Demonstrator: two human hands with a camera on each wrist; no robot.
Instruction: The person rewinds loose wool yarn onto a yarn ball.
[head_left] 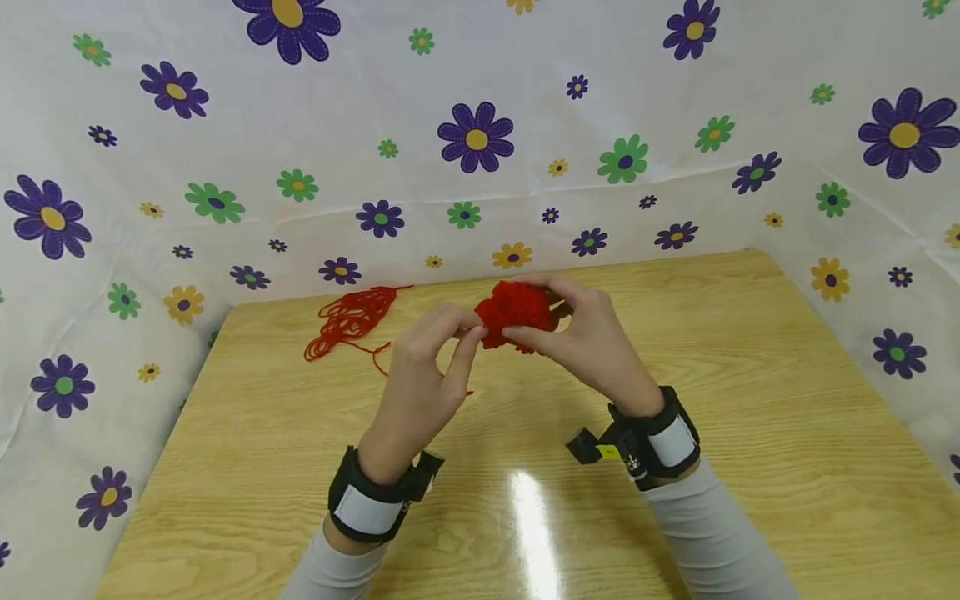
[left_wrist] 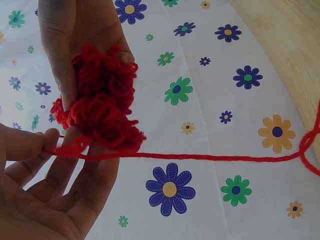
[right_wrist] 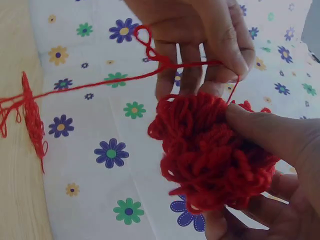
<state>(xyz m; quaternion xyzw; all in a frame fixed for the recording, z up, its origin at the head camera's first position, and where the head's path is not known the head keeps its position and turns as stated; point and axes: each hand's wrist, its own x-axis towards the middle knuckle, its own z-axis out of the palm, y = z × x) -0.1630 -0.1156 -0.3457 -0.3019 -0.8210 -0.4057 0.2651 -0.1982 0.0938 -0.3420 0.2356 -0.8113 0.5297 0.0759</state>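
Observation:
A bunched piece of looped red yarn [head_left: 517, 307] is held up above the table by my right hand [head_left: 596, 346], thumb on the near side and fingers behind. My left hand [head_left: 427, 379] is at its left edge, pinching a red yarn strand [right_wrist: 192, 64] between thumb and index finger. From that pinch, the left wrist view shows the strand [left_wrist: 210, 157] stretching away to a loop at the right edge. A short length also runs from the pinch to the bunch [right_wrist: 215, 150]. Some right-hand fingers are hidden behind the yarn.
A loose tangle of red yarn [head_left: 352, 321] lies at the back left of the wooden table [head_left: 247, 483], with a strand trailing toward my left hand. Flower-printed white cloth [head_left: 405, 100] stands behind the table and along both sides. Each wrist wears a black strap with a camera.

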